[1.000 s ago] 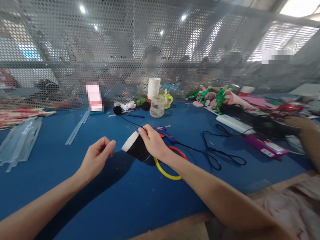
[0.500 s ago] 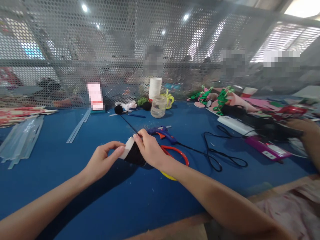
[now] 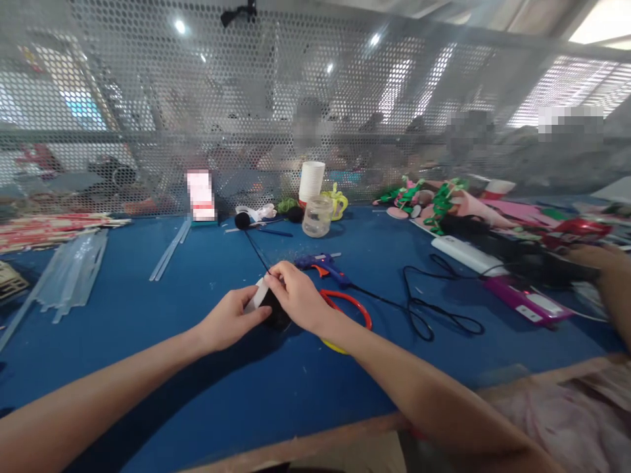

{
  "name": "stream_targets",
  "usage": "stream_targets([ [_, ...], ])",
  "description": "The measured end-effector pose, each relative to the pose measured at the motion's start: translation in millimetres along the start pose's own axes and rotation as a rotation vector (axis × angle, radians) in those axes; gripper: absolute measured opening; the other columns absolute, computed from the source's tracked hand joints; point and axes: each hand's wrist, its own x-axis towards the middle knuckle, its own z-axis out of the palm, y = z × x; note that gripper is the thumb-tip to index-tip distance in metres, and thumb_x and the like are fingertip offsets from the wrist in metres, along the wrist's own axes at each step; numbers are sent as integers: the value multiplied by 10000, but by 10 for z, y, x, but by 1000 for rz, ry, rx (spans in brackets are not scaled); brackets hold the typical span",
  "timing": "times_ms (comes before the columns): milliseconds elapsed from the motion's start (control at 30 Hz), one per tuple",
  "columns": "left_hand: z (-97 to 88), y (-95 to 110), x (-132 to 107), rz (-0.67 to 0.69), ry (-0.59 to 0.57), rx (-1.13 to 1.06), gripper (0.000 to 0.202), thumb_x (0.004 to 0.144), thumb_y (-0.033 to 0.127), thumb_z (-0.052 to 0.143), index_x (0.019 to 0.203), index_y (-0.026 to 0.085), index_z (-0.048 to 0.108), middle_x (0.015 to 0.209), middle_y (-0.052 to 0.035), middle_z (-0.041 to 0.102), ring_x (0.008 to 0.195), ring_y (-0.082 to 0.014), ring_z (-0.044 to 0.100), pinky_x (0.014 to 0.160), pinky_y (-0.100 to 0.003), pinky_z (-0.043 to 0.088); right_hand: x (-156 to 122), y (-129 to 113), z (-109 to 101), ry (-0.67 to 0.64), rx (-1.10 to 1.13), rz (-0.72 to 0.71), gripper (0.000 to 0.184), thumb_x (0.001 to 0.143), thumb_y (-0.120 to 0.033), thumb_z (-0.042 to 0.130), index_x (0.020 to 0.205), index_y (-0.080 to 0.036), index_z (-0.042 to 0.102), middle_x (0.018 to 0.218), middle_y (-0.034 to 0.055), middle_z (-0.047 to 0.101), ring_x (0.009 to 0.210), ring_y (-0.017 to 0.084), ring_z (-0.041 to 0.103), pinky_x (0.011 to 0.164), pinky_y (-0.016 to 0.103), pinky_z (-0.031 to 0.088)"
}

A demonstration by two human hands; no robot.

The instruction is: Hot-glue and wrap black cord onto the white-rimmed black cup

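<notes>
Both my hands meet on a black cup with a white bottom [image 3: 263,299], lying on its side on the blue table [image 3: 197,394]. My left hand [image 3: 229,322] grips its white end from the left with curled fingers. My right hand [image 3: 296,295] closes over the top of the cup, pinching near a thin black stick [image 3: 256,249]. That stick runs away from the cup to a black pom-pom [image 3: 242,220] further back. Most of the cup is hidden under my fingers.
A blue glue gun [image 3: 323,266] with its black cord [image 3: 424,315] and red-and-yellow scissors [image 3: 348,309] lie right of my hands. Clear glue sticks [image 3: 73,269] lie left, a glass jar [image 3: 316,215] and paper cups [image 3: 311,180] behind. Another person's arm [image 3: 606,272] rests far right. A perforated metal screen [image 3: 315,98] closes the back.
My left hand moved right from open air and took hold of the cup's white end. The right hand drew the cup slightly nearer and covers more of it.
</notes>
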Motion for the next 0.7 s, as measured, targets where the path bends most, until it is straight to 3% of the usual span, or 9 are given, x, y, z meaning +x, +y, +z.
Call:
stream_targets([
  [233,-11,-47,-5,24,31,39,203,729,276,439,799,101,514,619,23,440,561,-106,383,533,-224,330,31,30,-25,-13,64,33,114,800,-236,387,700,-185,412,683,19,482,653,141,460,639,279,373],
  [400,7,-76,-17,14,25,-73,232,758,314,410,814,109,502,609,30,416,549,-101,371,513,-214,323,45,30,-24,-9,66,27,117,800,-239,390,697,-188,411,680,14,480,651,137,462,640,275,379],
  [600,-9,-92,-3,2,22,-134,251,775,330,371,728,119,499,602,30,418,570,-103,374,535,-214,327,50,57,11,10,86,-18,113,808,-252,399,743,-176,452,730,26,518,705,129,496,667,255,402],
  [700,-25,-109,-7,-5,7,-139,261,772,340,372,696,123,496,588,34,409,562,-101,362,526,-208,318,72,65,28,-51,14,-5,136,825,-266,385,786,-175,478,789,23,559,762,110,524,699,223,409],
])
